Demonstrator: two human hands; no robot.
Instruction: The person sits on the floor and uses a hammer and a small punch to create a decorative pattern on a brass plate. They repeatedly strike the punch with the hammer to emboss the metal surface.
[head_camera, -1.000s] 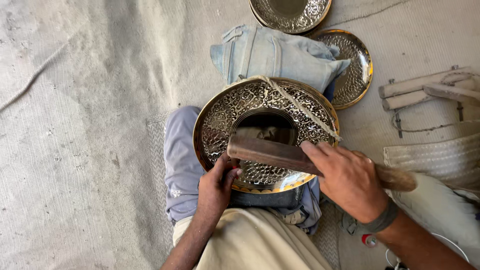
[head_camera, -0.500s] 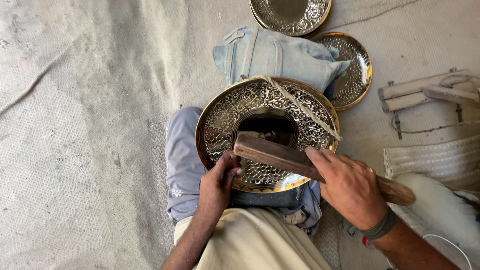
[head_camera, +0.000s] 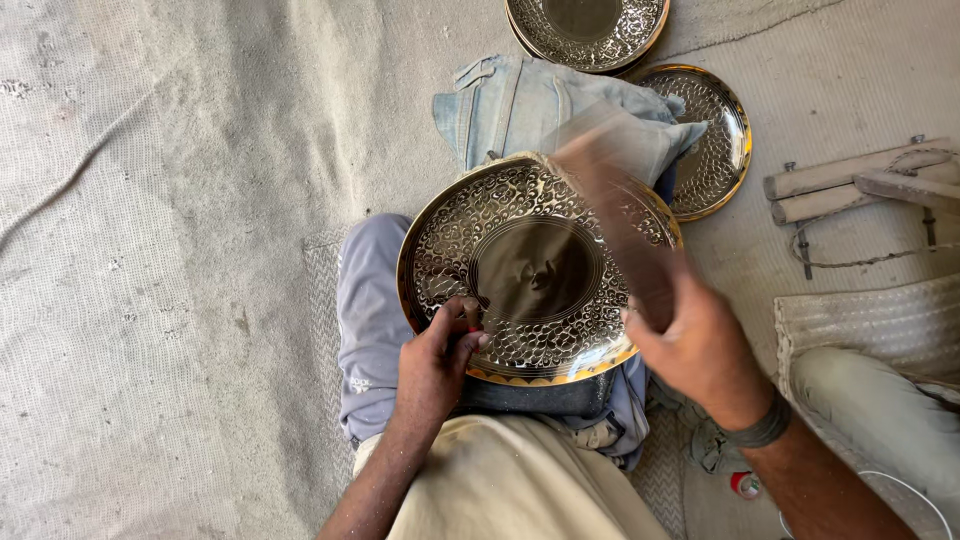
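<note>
view: head camera looking down at a person sitting on a grey cloth-covered floor (head_camera: 150, 250), legs out in front.
plate: big round engraved metal plate (head_camera: 530, 270) with a gold rim, dark plain centre and patterned ring around it; resting on the lap, tilted toward the camera, leaning on a folded blue denim cloth (head_camera: 540, 100).
left hand: left hand (head_camera: 435, 365) at the plate's lower left edge, fingers curled tight around a small punch-like tool (head_camera: 472, 320), tip touching the patterned ring.
right hand: right hand (head_camera: 700, 345) on the right side of the plate, fingers closed around the lower end of a wooden stick (head_camera: 620, 220); dark band on the wrist.
stick: long, brown, motion-blurred, lifted above the plate's upper right part, slanting up and to the left from the hand; can't tell if it touches the plate.
other plates: second engraved plate (head_camera: 715, 140) flat on the floor, just behind the denim cloth to the right; third one (head_camera: 590, 30) at the top edge, partly cut off.
right side: wooden pieces with cord (head_camera: 860, 185) on the floor, well apart from the hands.
under plate: dark block (head_camera: 540, 395) just below the plate's lower rim, on the lap.
</note>
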